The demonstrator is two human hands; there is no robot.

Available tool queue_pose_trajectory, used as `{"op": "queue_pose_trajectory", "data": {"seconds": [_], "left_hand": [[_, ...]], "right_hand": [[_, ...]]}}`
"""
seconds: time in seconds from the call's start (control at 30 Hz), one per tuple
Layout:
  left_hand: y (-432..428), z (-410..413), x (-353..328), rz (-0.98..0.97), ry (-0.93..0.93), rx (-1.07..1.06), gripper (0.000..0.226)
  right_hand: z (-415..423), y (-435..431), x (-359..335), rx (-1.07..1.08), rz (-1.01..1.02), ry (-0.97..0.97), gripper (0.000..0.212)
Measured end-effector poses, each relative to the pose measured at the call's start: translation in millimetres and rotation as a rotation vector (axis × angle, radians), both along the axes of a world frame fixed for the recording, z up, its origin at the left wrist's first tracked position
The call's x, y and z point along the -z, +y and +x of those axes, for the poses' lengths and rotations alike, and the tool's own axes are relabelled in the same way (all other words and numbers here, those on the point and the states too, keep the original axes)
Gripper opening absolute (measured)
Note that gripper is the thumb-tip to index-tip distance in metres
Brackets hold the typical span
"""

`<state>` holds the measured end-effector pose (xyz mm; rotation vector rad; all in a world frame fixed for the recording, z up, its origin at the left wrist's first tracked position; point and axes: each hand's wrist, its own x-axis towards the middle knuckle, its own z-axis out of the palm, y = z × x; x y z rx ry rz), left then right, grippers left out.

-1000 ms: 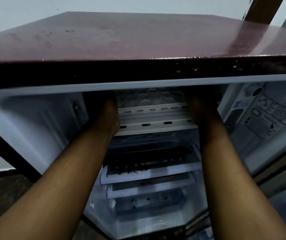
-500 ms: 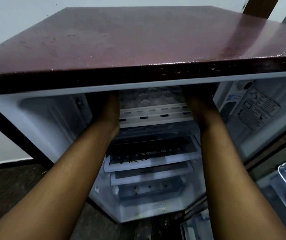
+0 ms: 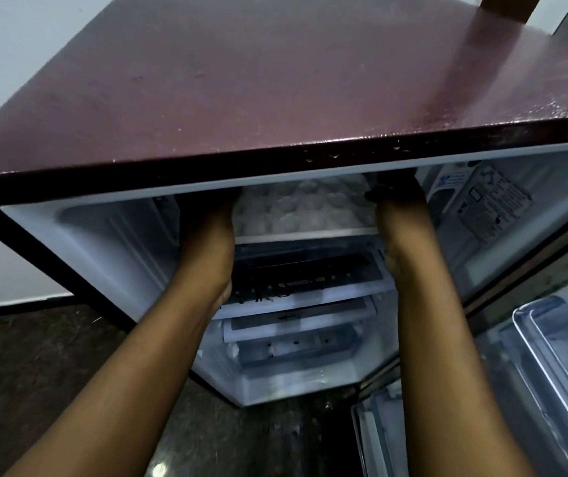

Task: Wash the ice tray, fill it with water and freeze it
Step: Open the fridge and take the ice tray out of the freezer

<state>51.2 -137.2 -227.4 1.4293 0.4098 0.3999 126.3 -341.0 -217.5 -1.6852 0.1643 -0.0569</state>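
The white ice tray point(image 3: 304, 208), with rounded cells, lies level in the freezer compartment at the top of the open fridge point(image 3: 110, 242). Both my arms reach in under the dark red fridge top point(image 3: 275, 80). My left hand point(image 3: 208, 215) holds the tray's left end, its fingers lost in shadow under the top edge. My right hand point(image 3: 397, 197) grips the right end, with a dark fingertip curled over the tray's rim. The tray sits just above the white freezer shelf front point(image 3: 306, 234).
Below the freezer are glass shelves with white trim point(image 3: 303, 297) and a lower drawer point(image 3: 292, 346). The open door with clear bins point(image 3: 551, 356) stands at the right. A label sheet point(image 3: 489, 204) is on the right inner wall. Dark floor point(image 3: 34, 373) lies at the left.
More of the tray shows now, nearer the freezer's front opening. Both hands stay at its two ends. My view has shifted, so more of the fridge top and the door bins appear.
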Motion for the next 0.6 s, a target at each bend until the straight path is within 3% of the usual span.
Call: {"op": "queue_pose_trajectory", "data": {"seconds": [0.1, 0.2, 0.27, 0.5, 0.6], "left_hand": [[3, -18, 1, 0.027, 0.035, 0.017, 0.053], [0, -34, -2, 0.026, 0.039, 0.063, 0.037], [-5, -45, -5, 0.029, 0.06, 0.049, 0.038], [-23, -95, -14, -0.016, 0.102, 0.059, 0.048], [-28, -117, -21, -0.046, 0.074, 0.097, 0.031]], "right_hand": [[-23, -5, -3, 0.019, 0.036, 0.022, 0.031], [-42, -12, -3, 0.048, 0.086, 0.072, 0.04], [-55, -16, -5, 0.075, 0.104, 0.089, 0.041], [-109, -32, -16, 0.167, 0.164, 0.156, 0.03], [-135, -40, -21, 0.2, 0.202, 0.181, 0.03]]}}
